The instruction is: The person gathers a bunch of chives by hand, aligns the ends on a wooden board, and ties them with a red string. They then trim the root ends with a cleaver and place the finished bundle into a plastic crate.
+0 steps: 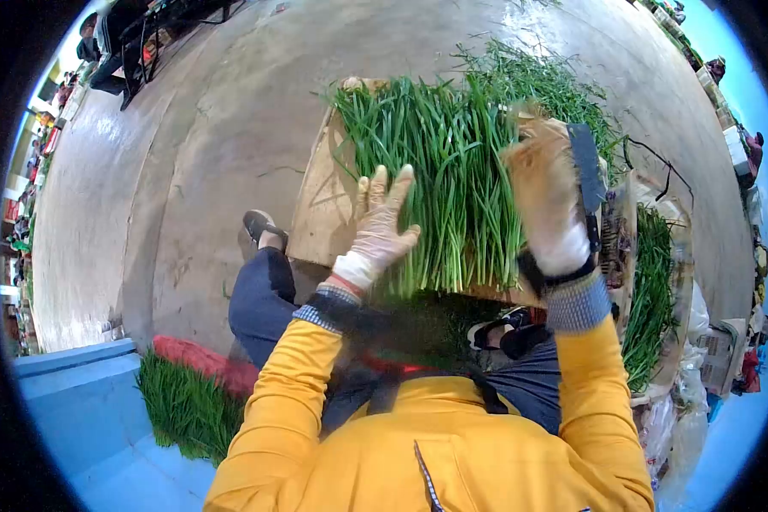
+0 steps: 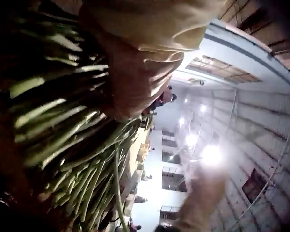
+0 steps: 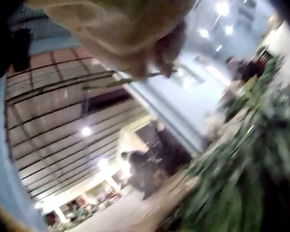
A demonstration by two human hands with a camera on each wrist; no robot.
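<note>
A thick layer of garlic chives (image 1: pixel 452 171) lies across a wooden board, with pale cut ends towards me. My gloved left hand (image 1: pixel 380 226) rests on the left edge of the layer, fingers spread and straight. In the left wrist view that hand (image 2: pixel 140 72) lies over the stalks (image 2: pixel 63 125). At the board's right side is my gloved right hand (image 1: pixel 546 183), blurred by motion. The right wrist view shows its bent fingers (image 3: pixel 166 55) pinching a thin green leaf (image 3: pixel 121 82). Beside this hand stands a dark flat blade (image 1: pixel 585 166).
Loose leaves (image 1: pixel 542 81) are heaped behind the board (image 1: pixel 316 209). More chives (image 1: pixel 653 290) fill a crate at the right, near plastic bags (image 1: pixel 691 384). A green bunch (image 1: pixel 183 401) with red cloth (image 1: pixel 205 363) lies at lower left. Another person (image 1: pixel 111 43) sits far left.
</note>
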